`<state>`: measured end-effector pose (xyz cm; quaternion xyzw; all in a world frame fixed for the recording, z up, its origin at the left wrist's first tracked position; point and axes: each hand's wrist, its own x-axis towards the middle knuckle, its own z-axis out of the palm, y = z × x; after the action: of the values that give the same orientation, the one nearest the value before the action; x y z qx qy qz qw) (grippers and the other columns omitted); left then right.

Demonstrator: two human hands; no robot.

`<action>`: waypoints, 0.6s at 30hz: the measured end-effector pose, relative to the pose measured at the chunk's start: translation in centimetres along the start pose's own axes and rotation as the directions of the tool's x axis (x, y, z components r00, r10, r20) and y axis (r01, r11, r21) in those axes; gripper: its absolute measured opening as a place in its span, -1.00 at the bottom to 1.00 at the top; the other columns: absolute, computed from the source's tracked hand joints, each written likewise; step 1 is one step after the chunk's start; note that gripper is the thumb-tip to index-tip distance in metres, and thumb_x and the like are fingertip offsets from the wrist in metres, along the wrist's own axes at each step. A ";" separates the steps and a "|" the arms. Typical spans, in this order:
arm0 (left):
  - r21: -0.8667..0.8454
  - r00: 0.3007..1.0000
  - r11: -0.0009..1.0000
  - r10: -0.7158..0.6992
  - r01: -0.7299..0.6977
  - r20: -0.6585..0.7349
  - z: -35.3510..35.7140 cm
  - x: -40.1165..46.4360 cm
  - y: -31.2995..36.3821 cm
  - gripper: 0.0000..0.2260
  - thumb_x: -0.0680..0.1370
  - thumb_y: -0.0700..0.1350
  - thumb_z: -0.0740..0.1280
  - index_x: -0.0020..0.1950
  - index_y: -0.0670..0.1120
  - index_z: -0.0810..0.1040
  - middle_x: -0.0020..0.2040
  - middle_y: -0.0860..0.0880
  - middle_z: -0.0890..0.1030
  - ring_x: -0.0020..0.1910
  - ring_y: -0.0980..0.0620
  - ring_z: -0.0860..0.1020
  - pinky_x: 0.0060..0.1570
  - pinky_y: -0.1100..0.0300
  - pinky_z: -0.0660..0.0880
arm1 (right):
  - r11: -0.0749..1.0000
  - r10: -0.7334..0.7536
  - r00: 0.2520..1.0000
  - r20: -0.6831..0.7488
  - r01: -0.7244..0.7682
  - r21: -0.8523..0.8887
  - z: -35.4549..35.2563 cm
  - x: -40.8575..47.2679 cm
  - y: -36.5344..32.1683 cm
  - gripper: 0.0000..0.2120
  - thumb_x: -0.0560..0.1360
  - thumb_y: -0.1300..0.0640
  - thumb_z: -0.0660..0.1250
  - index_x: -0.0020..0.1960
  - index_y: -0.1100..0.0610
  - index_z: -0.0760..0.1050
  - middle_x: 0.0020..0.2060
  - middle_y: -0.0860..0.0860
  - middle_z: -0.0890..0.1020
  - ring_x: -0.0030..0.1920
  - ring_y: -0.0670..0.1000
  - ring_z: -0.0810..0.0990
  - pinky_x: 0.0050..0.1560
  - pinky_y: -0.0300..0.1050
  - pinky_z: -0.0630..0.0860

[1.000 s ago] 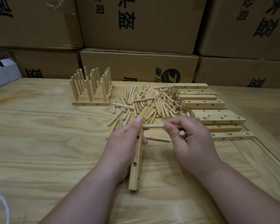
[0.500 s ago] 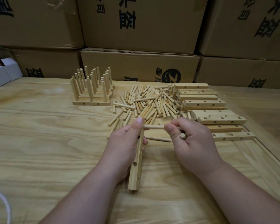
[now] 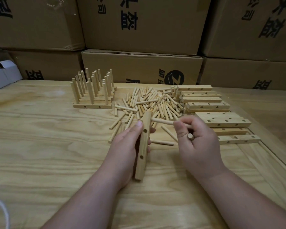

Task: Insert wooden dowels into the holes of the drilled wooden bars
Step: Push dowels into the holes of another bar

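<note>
- Brown cardboard boxes [image 3: 139,25] with black print stacked behind a pale plywood table [image 3: 40,146].
- Stack of undrilled-side-up, pale drilled wooden bars [image 3: 208,105] at right; finished bars with upright dowels [image 3: 92,90] at left.
- Loose heap of short pale wooden dowels [image 3: 152,103] between them.
- Left hand [image 3: 127,146], fingers curled around one drilled wooden bar [image 3: 143,146], held lengthwise above the table, holes facing right.
- Right hand [image 3: 198,142] pinches a horizontal dowel [image 3: 162,121], its tip touching the bar's far end; a second dowel [image 3: 190,136] sits tucked in the curled fingers.
</note>
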<state>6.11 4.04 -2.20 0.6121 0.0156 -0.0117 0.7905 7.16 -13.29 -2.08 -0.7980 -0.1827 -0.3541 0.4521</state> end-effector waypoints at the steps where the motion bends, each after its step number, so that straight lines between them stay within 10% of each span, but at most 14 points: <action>1: 0.012 1.000 1.000 -0.007 0.007 -0.015 0.0 0.0 -0.1 -0.62 0.61 0.23 0.27 -0.03 0.00 0.76 -0.28 0.01 0.61 -0.32 0.11 0.57 -0.31 0.25 0.52 | 0.997 0.046 0.999 -0.017 -0.045 0.059 0.0 0.1 0.0 -0.87 0.55 -0.17 0.30 0.07 -0.22 0.42 -0.25 -0.12 0.51 -0.31 -0.08 0.51 -0.38 -0.30 0.41; 4: 0.031 0.997 0.999 -0.021 0.023 -0.078 0.1 0.1 0.0 -0.59 0.67 0.19 0.20 -0.09 0.05 0.76 -0.31 0.03 0.62 -0.38 0.12 0.56 -0.38 0.25 0.51 | 0.971 0.076 0.996 -0.044 -0.064 0.231 -0.3 0.1 0.6 -0.65 0.47 -0.13 0.34 0.20 -0.22 0.32 -0.11 -0.16 0.45 -0.16 -0.08 0.46 -0.21 -0.15 0.47; 10: -0.145 0.990 0.989 -0.053 0.034 -0.131 0.1 0.5 0.1 -0.52 0.70 0.17 0.14 -0.16 0.00 0.76 -0.34 0.00 0.56 -0.46 0.10 0.49 -0.48 0.22 0.46 | 0.949 0.072 0.997 0.035 -0.079 0.306 0.1 0.0 0.3 -0.82 0.53 -0.02 0.14 0.01 0.07 0.38 -0.01 0.09 0.45 -0.06 0.07 0.40 -0.04 0.12 0.38; 15: -0.201 0.995 0.979 -0.052 0.033 -0.087 -0.3 0.8 -0.2 -0.53 0.70 0.17 0.12 -0.02 -0.04 0.75 -0.31 -0.03 0.54 -0.44 0.07 0.46 -0.49 0.19 0.42 | 0.990 0.079 0.996 0.030 -0.082 0.111 0.2 0.2 -0.4 -0.87 0.59 -0.06 0.29 -0.09 -0.04 0.47 -0.04 -0.07 0.46 -0.03 -0.10 0.49 0.02 -0.31 0.42; 18: -0.222 0.998 0.974 -0.052 0.042 -0.039 -0.5 0.9 -0.3 -0.56 0.69 0.12 0.13 0.04 -0.06 0.74 -0.29 -0.04 0.52 -0.41 0.07 0.45 -0.48 0.18 0.40 | 0.977 0.099 0.994 0.039 -0.104 0.185 0.2 0.0 -0.6 -0.92 0.58 -0.05 0.31 -0.04 -0.09 0.56 -0.22 -0.12 0.56 -0.18 -0.09 0.56 -0.15 -0.24 0.50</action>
<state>6.96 4.44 -2.67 0.5199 0.0489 -0.0149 0.8527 6.85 -12.85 -1.81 -0.7654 -0.1807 -0.3002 0.5398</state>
